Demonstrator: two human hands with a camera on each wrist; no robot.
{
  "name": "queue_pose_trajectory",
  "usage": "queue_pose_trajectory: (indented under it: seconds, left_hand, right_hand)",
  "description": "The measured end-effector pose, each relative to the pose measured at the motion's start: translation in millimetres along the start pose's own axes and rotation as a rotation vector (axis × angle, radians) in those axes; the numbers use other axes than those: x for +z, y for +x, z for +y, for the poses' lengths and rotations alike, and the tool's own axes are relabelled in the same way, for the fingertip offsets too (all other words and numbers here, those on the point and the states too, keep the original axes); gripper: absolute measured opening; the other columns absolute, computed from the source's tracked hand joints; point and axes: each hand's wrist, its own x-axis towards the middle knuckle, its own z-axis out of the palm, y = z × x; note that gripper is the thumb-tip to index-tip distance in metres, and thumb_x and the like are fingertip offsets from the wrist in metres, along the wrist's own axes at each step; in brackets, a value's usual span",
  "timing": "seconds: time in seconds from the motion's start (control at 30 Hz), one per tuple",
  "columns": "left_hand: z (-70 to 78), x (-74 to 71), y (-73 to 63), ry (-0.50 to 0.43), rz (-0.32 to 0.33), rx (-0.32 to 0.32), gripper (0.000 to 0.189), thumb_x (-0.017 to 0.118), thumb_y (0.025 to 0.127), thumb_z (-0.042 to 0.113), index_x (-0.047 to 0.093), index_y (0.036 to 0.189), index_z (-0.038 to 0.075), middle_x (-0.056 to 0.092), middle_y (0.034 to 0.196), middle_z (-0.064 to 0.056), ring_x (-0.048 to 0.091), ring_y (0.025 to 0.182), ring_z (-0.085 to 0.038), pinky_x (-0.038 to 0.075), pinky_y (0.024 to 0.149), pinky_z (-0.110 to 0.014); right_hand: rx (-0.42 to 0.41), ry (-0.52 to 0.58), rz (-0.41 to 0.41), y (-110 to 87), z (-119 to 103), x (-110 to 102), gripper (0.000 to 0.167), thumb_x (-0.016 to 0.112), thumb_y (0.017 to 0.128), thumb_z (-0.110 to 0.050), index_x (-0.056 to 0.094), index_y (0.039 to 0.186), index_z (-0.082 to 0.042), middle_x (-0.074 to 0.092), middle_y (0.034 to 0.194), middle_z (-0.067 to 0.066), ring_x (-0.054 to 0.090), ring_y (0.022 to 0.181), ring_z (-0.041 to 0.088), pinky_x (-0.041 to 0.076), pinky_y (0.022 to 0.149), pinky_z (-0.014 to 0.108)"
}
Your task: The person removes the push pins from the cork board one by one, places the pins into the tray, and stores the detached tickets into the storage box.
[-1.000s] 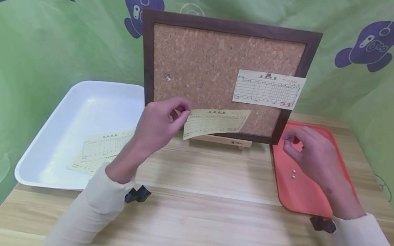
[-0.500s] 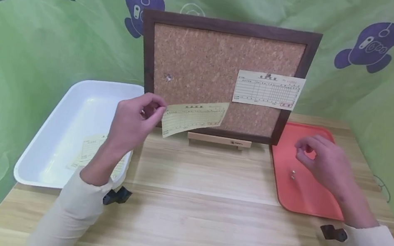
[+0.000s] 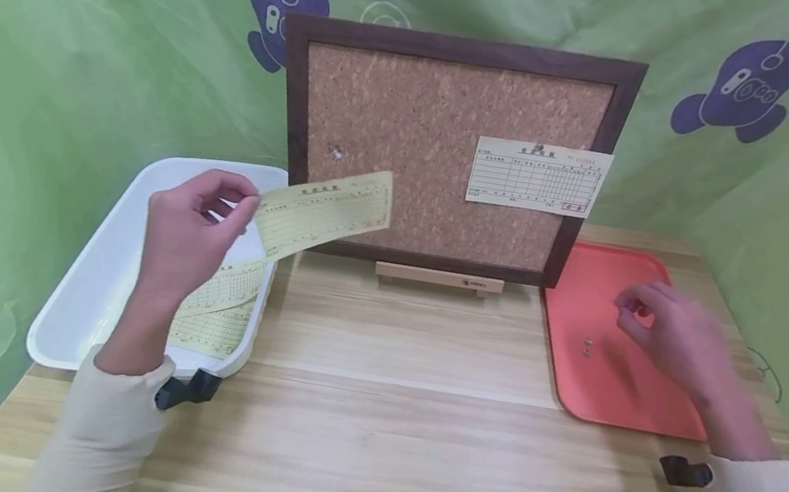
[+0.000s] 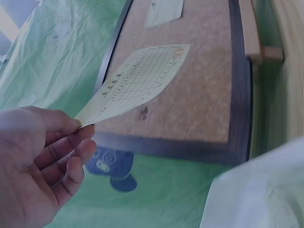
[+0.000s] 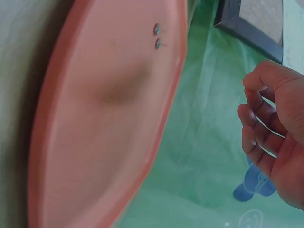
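Observation:
My left hand pinches a pale yellow printed receipt slip by its left end between thumb and fingers. The slip is tilted and slightly bent, in front of the lower left of the framed corkboard. Another receipt slip hangs at the board's right side, with a small pin at its top edge. My right hand is above the red tray, fingers curled and thumb tip against index fingertip; nothing shows between them. Two small metal pins lie on that tray.
A white tray stands at the left, with several receipt slips in it, partly behind my left hand. The board leans upright on a wooden stand. A small silvery mark shows on the cork. Green cloth hangs behind.
My left hand has moved left with the slip, away from the board's middle to near the white tray. My right hand has drawn a little to the right and lower over the red tray.

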Motion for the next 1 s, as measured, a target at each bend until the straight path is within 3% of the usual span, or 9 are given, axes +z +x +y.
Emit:
queue_pose_trajectory:
  seconds: [0.3,0.5,0.67,0.87,1.0]
  left_hand:
    - [-24.8,-34.8,-2.2,0.105,0.008,-0.157,0.016,0.069,0.098,0.016,0.074,0.103,0.001,0.068,0.087,0.004,0.060,0.063,-0.001,0.047,0.062,-0.011]
    - [-40.9,-47.5,-1.4,0.128,0.026,-0.248,0.017,0.069,0.096,0.017,0.073,0.102,0.001,0.063,0.078,0.021,0.059,0.060,0.001,0.044,0.055,-0.013]
    - [-52.6,-56.1,-1.4,0.165,-0.008,-0.325,0.019,0.067,0.096,0.018,0.072,0.104,0.001,0.059,0.074,0.027,0.059,0.058,0.001,0.044,0.054,-0.014]
    - [-64.0,-68.2,-2.5,0.215,-0.060,-0.381,0.022,0.066,0.098,0.019,0.072,0.108,0.001,0.060,0.074,0.025,0.059,0.059,0.001,0.044,0.053,-0.014]
    - [-72.7,-74.7,-7.3,0.265,-0.114,-0.391,0.024,0.065,0.098,0.020,0.071,0.109,0.000,0.068,0.082,0.007,0.059,0.059,0.002,0.045,0.052,-0.016]
  right_hand:
    - [0.062,0.001,-0.142,-10.6,12.9,3.0,0.021,0.079,0.078,0.003,0.074,0.098,-0.001,0.070,0.086,0.007,0.066,0.076,0.026,0.053,0.063,0.047]
    - [0.131,0.008,-0.188,-11.9,14.8,5.7,0.019,0.078,0.083,0.001,0.073,0.100,-0.001,0.070,0.089,0.010,0.066,0.080,0.030,0.054,0.069,0.053]
    - [0.174,0.023,-0.242,-11.8,14.3,7.7,0.017,0.078,0.085,-0.001,0.073,0.101,0.001,0.070,0.090,0.011,0.065,0.083,0.031,0.054,0.073,0.055]
    - [0.184,0.028,-0.287,-13.3,15.8,10.5,0.017,0.079,0.086,-0.004,0.073,0.101,0.002,0.070,0.091,0.012,0.065,0.085,0.032,0.054,0.075,0.055]
    - [0.188,0.034,-0.309,-15.8,17.5,11.7,0.012,0.077,0.085,-0.002,0.074,0.097,0.000,0.068,0.087,0.008,0.062,0.081,0.028,0.053,0.074,0.052]
